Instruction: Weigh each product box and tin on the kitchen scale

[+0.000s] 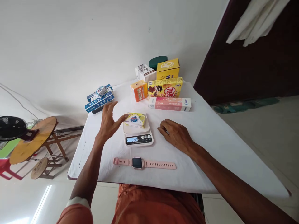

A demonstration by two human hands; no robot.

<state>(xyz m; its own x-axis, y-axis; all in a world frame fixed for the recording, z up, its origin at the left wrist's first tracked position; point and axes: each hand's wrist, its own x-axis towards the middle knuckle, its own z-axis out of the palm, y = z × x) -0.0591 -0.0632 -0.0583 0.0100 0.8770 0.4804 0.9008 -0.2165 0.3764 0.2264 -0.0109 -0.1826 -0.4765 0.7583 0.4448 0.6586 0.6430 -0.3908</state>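
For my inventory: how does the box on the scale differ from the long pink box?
The small box is yellow-white and squat; the pink box is long and slim. The small box sits on the scale, the pink box on the table. The left hand is beside the small box, not the pink box. Both lie flat.

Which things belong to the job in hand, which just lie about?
In use: small yellow box on white digital scale; left hand open beside it; right hand resting nearby.
Lying about: pink strap watch; long pink carton; yellow cartoon box; orange box; blue cartons.
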